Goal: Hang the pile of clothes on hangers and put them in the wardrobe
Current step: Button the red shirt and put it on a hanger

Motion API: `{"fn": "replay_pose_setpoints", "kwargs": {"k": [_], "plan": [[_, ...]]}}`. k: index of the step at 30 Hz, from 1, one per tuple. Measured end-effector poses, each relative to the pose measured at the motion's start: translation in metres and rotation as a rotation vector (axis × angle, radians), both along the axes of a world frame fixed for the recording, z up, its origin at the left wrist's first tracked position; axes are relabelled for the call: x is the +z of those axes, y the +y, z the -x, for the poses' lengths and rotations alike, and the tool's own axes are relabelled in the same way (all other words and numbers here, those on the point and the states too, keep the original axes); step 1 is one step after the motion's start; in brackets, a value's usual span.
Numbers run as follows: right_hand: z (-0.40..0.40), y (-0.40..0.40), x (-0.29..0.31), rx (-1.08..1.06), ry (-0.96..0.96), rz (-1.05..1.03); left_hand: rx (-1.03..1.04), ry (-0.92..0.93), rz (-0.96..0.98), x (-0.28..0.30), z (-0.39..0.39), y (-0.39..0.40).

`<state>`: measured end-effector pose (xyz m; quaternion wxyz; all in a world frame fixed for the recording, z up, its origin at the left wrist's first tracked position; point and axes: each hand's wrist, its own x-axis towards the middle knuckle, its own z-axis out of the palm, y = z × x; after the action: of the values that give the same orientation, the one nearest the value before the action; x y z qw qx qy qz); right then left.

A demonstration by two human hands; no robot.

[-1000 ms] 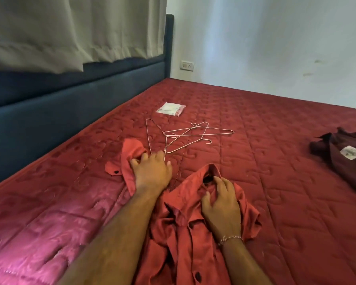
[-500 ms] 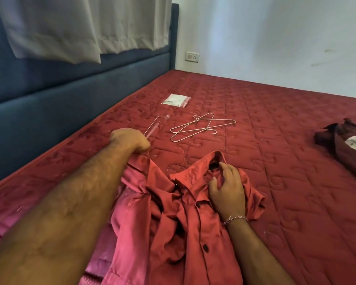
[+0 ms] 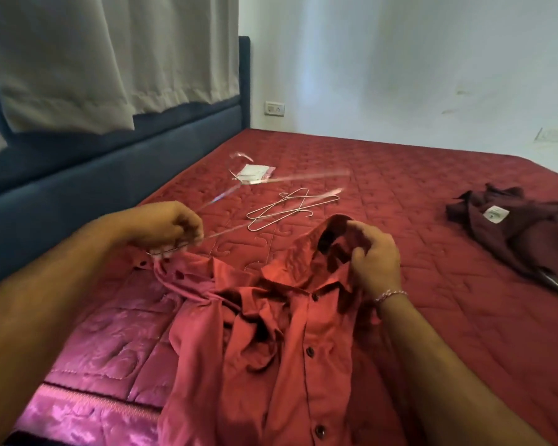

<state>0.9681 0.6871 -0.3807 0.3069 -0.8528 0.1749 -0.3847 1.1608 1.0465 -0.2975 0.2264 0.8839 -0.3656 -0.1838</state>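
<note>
Closest to you, the red shirt (image 3: pixel 271 342) lies crumpled on the bed (image 3: pixel 432 317), at about 6 o'clock in your view, with its buttons running down the front. Your right hand (image 3: pixel 376 262) is at 3 o'clock from the middle of the shirt. Its fingers (image 3: pixel 361 233) are curled round the collar and hold it up off the bed. You wear a thin bracelet (image 3: pixel 388 295) on that wrist.

Your left hand (image 3: pixel 165 225) is at 9 o'clock. Its fingers are clamped on one end of a wire hanger (image 3: pixel 239 185). The hanger is lifted and looks blurry, so you cannot see its shape well. It points away toward 1 o'clock.

A bit farther, near 12 o'clock, more wire hangers (image 3: pixel 287 209) lie flat in a little heap on the bed. Past them rests a small white packet (image 3: pixel 255 172).

Off at 3 o'clock, well apart from you, a dark shirt (image 3: pixel 522 233) with a white label lies on the bed.

The blue headboard (image 3: pixel 78 188) and a pale curtain (image 3: pixel 94 59) are at 10 o'clock.
</note>
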Motion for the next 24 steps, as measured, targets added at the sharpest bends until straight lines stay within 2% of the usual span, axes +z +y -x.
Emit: {"fn": "replay_pose_setpoints", "kwargs": {"k": [6, 12, 15, 21, 24], "plan": [[0.027, -0.026, 0.056, 0.083, -0.011, 0.022, -0.019, -0.014, -0.117, 0.023, 0.032, -0.006], [0.041, -0.007, 0.076, 0.349, 0.029, -0.009, -0.039, 0.061, -0.006, 0.024, 0.066, -0.038], [0.045, 0.008, 0.084, 0.400, 0.063, 0.005, -0.059, 0.069, 0.038, 0.019, 0.083, -0.069], [0.040, 0.027, 0.076, 0.056, 0.083, 0.130, -0.122, 0.077, 0.067, 0.013, 0.112, -0.123], [0.040, 0.024, 0.067, -0.027, 0.026, 0.092, -0.092, -0.107, 0.127, 0.008, 0.109, -0.132]]}}
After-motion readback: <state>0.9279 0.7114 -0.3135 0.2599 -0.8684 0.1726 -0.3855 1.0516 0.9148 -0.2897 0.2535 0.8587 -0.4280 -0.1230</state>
